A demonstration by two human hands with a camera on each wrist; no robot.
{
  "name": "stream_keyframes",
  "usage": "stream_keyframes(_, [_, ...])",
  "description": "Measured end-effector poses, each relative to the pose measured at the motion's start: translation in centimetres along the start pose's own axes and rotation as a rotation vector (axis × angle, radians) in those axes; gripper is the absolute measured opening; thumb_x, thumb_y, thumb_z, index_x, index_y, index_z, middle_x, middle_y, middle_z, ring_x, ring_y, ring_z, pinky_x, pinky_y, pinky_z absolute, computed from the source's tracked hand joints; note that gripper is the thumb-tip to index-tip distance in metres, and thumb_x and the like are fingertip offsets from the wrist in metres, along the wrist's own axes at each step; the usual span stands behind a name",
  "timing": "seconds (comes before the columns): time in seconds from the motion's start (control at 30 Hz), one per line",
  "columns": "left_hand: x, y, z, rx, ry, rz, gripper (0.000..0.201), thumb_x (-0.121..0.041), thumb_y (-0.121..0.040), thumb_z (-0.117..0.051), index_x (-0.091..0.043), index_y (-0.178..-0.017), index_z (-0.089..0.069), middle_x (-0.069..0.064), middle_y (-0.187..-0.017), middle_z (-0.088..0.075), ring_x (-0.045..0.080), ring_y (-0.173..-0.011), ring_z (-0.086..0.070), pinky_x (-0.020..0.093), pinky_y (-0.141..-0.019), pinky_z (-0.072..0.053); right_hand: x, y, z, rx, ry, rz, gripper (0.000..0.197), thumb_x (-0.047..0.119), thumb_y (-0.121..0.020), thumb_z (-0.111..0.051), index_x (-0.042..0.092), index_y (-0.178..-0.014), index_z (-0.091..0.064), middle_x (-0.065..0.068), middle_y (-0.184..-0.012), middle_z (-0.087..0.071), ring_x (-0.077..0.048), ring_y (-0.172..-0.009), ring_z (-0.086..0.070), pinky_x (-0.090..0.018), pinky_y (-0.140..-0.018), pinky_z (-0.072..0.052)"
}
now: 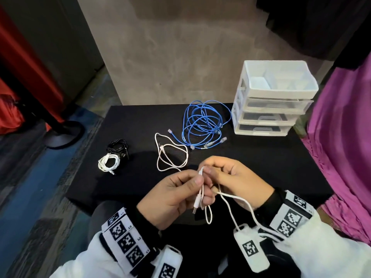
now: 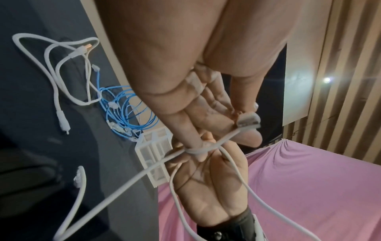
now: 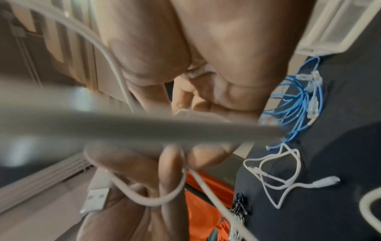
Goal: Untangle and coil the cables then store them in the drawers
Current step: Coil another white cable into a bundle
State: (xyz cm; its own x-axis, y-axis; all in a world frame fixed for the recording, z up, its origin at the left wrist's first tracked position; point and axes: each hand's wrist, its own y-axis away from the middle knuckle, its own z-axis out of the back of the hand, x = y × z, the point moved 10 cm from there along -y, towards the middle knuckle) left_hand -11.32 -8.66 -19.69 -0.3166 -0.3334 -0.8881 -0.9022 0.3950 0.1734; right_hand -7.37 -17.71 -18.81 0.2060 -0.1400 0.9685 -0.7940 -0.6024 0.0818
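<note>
Above the near edge of the black table (image 1: pixel 261 167), both hands hold a thin white USB cable (image 1: pixel 201 189). My left hand (image 1: pixel 197 183) pinches its folded strands between thumb and fingers. My right hand (image 1: pixel 210 171) curls its fingers round the top of the fold. A small loop (image 1: pixel 208 215) hangs below, and one strand trails toward my right wrist. In the left wrist view the cable wraps round a finger (image 2: pixel 195 150) and a USB plug (image 2: pixel 247 121) sits at the fingertips. In the right wrist view the blurred cable crosses the frame, with the USB plug (image 3: pixel 97 199) low on the left.
A loose white cable (image 1: pixel 172 155) lies mid-table, with a tangled blue cable (image 1: pixel 202 123) behind it. A coiled white cable (image 1: pixel 108 162) and a coiled black cable (image 1: pixel 118 146) sit at the left. A white drawer unit (image 1: pixel 273 101) stands at the back right beside purple cloth (image 1: pixel 341 147).
</note>
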Motion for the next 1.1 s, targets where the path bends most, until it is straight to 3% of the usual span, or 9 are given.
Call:
stream_keyframes(0.1, [0.5, 0.2, 0.6, -0.035, -0.009, 0.022, 0.034, -0.046, -0.078, -0.082, -0.015, -0.086, -0.072, 0.008, -0.082, -0.070, 0.024, -0.079, -0.069, 0.047, -0.089, -0.057, -0.3, -0.2, 0.2, -0.025, 0.057, -0.002, 0.017, 0.024, -0.099, -0.063, 0.009, -0.104, -0.069, -0.011, -0.082, -0.067, -0.030, -0.076, -0.054, -0.035, -0.069, -0.045])
stream_keyframes(0.27, [-0.1, 0.1, 3.2, -0.306, -0.155, -0.041, 0.017, -0.026, -0.090, -0.072, -0.010, -0.086, -0.072, 0.009, -0.078, -0.068, 0.017, -0.069, -0.069, 0.032, -0.066, -0.060, 1.0, -0.2, 1.3, -0.140, 0.149, 0.056, 0.015, 0.017, -0.101, -0.063, 0.002, -0.101, -0.066, -0.019, -0.073, -0.057, -0.024, -0.057, -0.054, -0.029, -0.060, -0.050])
stream_keyframes(0.4, [-1.3, 0.5, 5.5, -0.489, -0.560, -0.208, 0.015, -0.030, -0.092, -0.073, -0.017, -0.084, -0.074, 0.004, -0.071, -0.073, 0.020, -0.066, -0.070, 0.042, -0.067, -0.060, 1.4, 0.0, 1.0, -0.206, 0.275, 0.073, 0.009, 0.011, -0.097, -0.068, 0.002, -0.095, -0.067, -0.012, -0.071, -0.059, -0.025, -0.054, -0.060, -0.041, -0.064, -0.049])
stream_keyframes(0.5, [-2.0, 0.7, 5.4, -0.509, -0.888, -0.302, 0.020, -0.038, -0.096, -0.067, -0.023, -0.083, -0.068, -0.005, -0.065, -0.070, 0.012, -0.058, -0.069, 0.036, -0.061, -0.057, 1.4, 0.2, 0.5, -0.262, 0.347, 0.088, 0.008, 0.010, -0.095, -0.070, 0.005, -0.090, -0.068, -0.011, -0.070, -0.060, -0.026, -0.052, -0.060, -0.034, -0.058, -0.048])
stream_keyframes(0.6, [-2.8, 0.9, 5.1, -0.570, -1.197, -0.326, 0.018, -0.045, -0.094, -0.058, -0.028, -0.088, -0.059, -0.011, -0.058, -0.062, 0.008, -0.052, -0.058, 0.037, -0.055, -0.052, 1.7, 0.3, 0.5, -0.303, 0.380, 0.127, 0.010, 0.011, -0.093, -0.074, 0.005, -0.087, -0.067, -0.023, -0.070, -0.061, -0.023, -0.050, -0.060, -0.035, -0.058, -0.048])
stream_keyframes(0.73, [-2.9, 1.0, 5.4, -0.628, -1.189, -0.269, 0.010, -0.035, -0.095, -0.060, -0.027, -0.091, -0.055, -0.006, -0.054, -0.058, 0.012, -0.052, -0.056, 0.040, -0.055, -0.050, 1.9, 0.1, -0.2, -0.292, 0.419, 0.134, 0.014, 0.014, -0.091, -0.077, 0.007, -0.086, -0.066, -0.022, -0.071, -0.063, -0.021, -0.050, -0.062, -0.036, -0.060, -0.049])
stream_keyframes(0.93, [-3.5, 1.0, 5.2, -0.675, -1.396, -0.126, 0.018, -0.030, -0.093, -0.058, -0.029, -0.110, -0.053, -0.003, -0.079, -0.069, 0.026, -0.077, -0.068, 0.037, -0.064, -0.051, 1.2, 0.1, -1.1, -0.220, 0.405, 0.106, 0.011, 0.011, -0.092, -0.075, 0.010, -0.087, -0.066, -0.007, -0.073, -0.068, -0.022, -0.053, -0.066, -0.036, -0.063, -0.050])
stream_keyframes(1.03, [-3.7, 0.9, 5.4, -0.657, -1.172, -0.218, 0.011, -0.025, -0.091, -0.063, -0.031, -0.100, -0.062, -0.004, -0.069, -0.066, 0.019, -0.067, -0.063, 0.039, -0.064, -0.053, 1.5, 0.1, -1.2, -0.215, 0.361, 0.128, 0.010, 0.009, -0.093, -0.073, 0.007, -0.089, -0.064, -0.006, -0.071, -0.065, -0.022, -0.051, -0.063, -0.035, -0.060, -0.047])
stream_keyframes(1.1, [-3.4, 0.6, 5.4, -0.547, -0.940, -0.287, 0.005, -0.032, -0.091, -0.067, -0.030, -0.090, -0.071, -0.004, -0.079, -0.066, 0.016, -0.071, -0.062, 0.039, -0.073, -0.054, 2.2, 0.1, 0.1, -0.287, 0.348, 0.169, 0.011, 0.007, -0.094, -0.071, 0.006, -0.088, -0.063, -0.013, -0.068, -0.062, -0.021, -0.049, -0.058, -0.032, -0.057, -0.044])
